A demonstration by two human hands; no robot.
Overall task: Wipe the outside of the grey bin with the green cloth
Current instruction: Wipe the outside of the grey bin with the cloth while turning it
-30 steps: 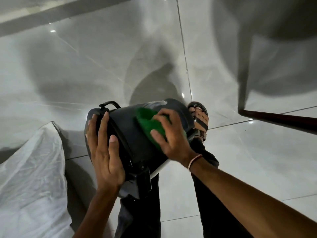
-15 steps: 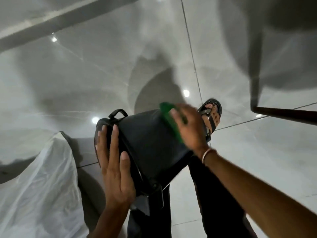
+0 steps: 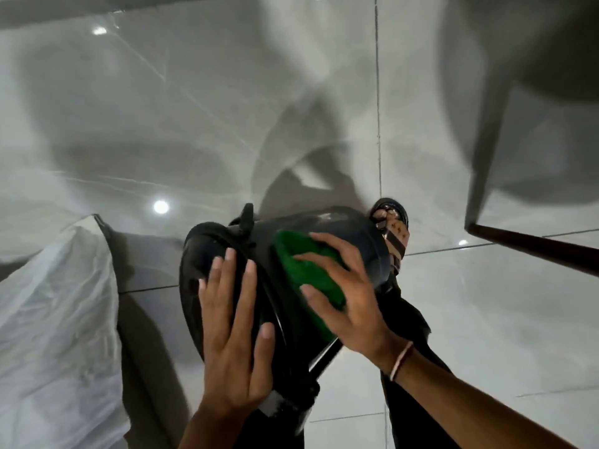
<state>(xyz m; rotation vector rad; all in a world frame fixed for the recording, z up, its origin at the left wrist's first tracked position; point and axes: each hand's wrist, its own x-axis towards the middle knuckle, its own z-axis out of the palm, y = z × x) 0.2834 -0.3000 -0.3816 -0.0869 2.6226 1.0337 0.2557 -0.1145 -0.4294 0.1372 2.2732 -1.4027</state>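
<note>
The dark grey bin [image 3: 343,231] lies tilted on its side over my lap, its lidded end toward me and its base pointing away. My left hand [image 3: 233,328] lies flat on the lid end with fingers spread, steadying it. My right hand [image 3: 343,293] presses the green cloth [image 3: 308,270] against the bin's side wall, fingers spread over it. Part of the cloth shows beyond my fingertips; the rest is under my palm.
A white plastic bag [image 3: 55,319] lies on the glossy grey tiled floor at the left. My sandalled foot [image 3: 393,231] sticks out past the bin's base. A dark furniture leg and bar [image 3: 531,244] stand at the right.
My right hand has slid the green cloth back from the bin's far end toward me along the side wall. The left hand stays on the lid end.
</note>
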